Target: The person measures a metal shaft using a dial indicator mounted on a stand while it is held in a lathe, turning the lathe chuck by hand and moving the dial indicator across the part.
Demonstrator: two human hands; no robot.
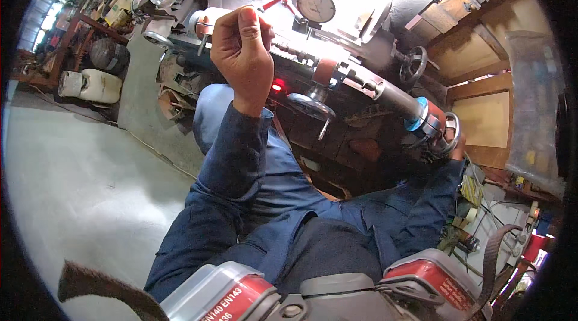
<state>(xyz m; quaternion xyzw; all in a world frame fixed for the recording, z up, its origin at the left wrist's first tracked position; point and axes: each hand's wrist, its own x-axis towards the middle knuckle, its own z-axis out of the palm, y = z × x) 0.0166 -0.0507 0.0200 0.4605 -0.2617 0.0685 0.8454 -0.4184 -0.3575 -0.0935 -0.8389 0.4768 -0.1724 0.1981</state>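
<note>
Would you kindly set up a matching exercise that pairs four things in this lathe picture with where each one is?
Things:
1. round white dial gauge
2. glowing red indicator light
3. person's left hand
4. person's right hand

Places:
A. at the silver handwheel on the right end of the machine
B. raised in a fist, gripping a lever near the top centre
C. at the top of the picture, right of the raised fist
D. on the dark machine body, just below the raised fist

Pairs: 1-C, 2-D, 3-B, 4-A

Pale concrete floor (78, 176) under white jerrycan (90, 85), black tyre (109, 54).
</note>
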